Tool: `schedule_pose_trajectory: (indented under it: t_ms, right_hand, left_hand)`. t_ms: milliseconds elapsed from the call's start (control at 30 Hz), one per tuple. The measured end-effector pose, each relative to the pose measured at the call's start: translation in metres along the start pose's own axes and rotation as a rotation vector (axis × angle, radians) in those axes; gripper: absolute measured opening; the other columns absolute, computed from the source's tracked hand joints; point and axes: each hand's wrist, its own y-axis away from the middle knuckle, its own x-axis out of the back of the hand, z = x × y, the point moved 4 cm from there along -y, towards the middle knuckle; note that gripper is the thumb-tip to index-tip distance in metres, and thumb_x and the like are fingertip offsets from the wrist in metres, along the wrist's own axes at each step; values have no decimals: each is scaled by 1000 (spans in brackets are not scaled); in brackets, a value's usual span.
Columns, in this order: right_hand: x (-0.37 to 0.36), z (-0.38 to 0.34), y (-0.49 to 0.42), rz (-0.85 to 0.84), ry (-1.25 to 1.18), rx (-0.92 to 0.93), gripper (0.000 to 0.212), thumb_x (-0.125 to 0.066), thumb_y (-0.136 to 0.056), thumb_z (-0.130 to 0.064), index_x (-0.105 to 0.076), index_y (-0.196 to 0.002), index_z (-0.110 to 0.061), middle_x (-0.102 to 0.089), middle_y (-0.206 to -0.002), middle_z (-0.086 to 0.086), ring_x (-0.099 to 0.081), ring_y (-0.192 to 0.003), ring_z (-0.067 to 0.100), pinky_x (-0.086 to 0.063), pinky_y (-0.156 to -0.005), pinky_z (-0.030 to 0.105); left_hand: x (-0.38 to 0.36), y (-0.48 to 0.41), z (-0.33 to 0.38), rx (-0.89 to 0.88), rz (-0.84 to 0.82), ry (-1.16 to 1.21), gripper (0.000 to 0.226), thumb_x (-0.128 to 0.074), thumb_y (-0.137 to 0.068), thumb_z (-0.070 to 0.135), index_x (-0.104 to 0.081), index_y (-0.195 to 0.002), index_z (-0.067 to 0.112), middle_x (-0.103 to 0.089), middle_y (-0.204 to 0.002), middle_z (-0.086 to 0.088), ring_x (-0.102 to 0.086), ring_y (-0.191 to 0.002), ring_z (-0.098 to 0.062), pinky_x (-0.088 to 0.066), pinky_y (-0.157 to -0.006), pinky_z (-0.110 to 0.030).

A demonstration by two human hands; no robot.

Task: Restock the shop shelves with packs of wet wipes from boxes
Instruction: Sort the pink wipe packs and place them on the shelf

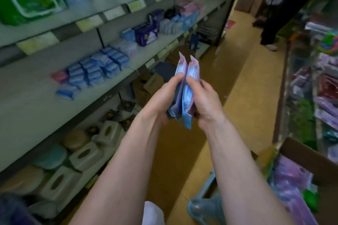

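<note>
Roughly mid-job: left grip [164,95] curls round the left pack [180,71], right grip [203,100] round the right pack [192,72], both pressed together, not yet shelved. Shelf [36,102] left of grips has blue packs [98,69] & room (box [307,150] to the right prob. holds more).

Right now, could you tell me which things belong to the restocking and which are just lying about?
Job: wipe packs gripped by left hand and right hand; cardboard box; middle shelf.
Lying about: tissue-box covers; blue plastic object.
</note>
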Motion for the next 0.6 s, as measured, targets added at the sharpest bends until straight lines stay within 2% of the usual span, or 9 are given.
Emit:
schedule_pose_trajectory:
  t_ms: [67,167,267,400,533,600]
  right_hand:
    - [-35,-7,-10,-39,11,21,45,-65,-86,-43,-56,-126,-27,-70,-108,0,-71,-93,17,-59,-73,33]
    - [-83,-17,-21,-87,8,49,48,-66,-85,-41,-55,-128,-24,-69,-111,3,-70,-94,18,-58,-74,33]
    - [-131,-28,-30,-151,4,82,50,-66,-86,-39,-54,-130,-18,-68,-114,7,-70,-95,20,-57,-70,31]
    - [-198,-33,-38,-298,-30,80,52,-67,-87,-37,-52,-131,-14,-68,-114,12,-70,-95,24,-58,-70,32]
    - [-253,-29,-44,-432,-90,25,49,-66,-89,-29,-52,-129,-4,-67,-110,20,-70,-88,27,-58,-74,37]
    - [-274,-31,-48,-480,-69,13,47,-65,-90,-27,-52,-128,-2,-67,-110,20,-70,-81,23,-57,-66,31]
  left_hand:
    - [29,0,20,-33,32,41,42,-48,-95,47,-66,-112,13,-72,-87,-7,-69,-70,-18,-52,-57,-25]
    - [68,4,48,-78,74,129,43,-48,-95,46,-67,-112,12,-72,-97,-10,-69,-80,-21,-54,-73,-32]
    - [106,13,75,-116,124,207,44,-49,-94,48,-68,-107,10,-71,-95,-12,-68,-80,-23,-53,-75,-34]
    - [157,30,106,-226,224,320,48,-48,-95,47,-65,-115,7,-71,-101,-15,-68,-86,-27,-52,-85,-39]
    - [193,43,123,-305,291,397,43,-43,-98,43,-66,-102,7,-72,-87,-13,-70,-74,-23,-55,-77,-34]
    - [208,44,130,-339,347,395,42,-42,-99,42,-66,-101,8,-72,-85,-12,-70,-71,-21,-56,-72,-31]
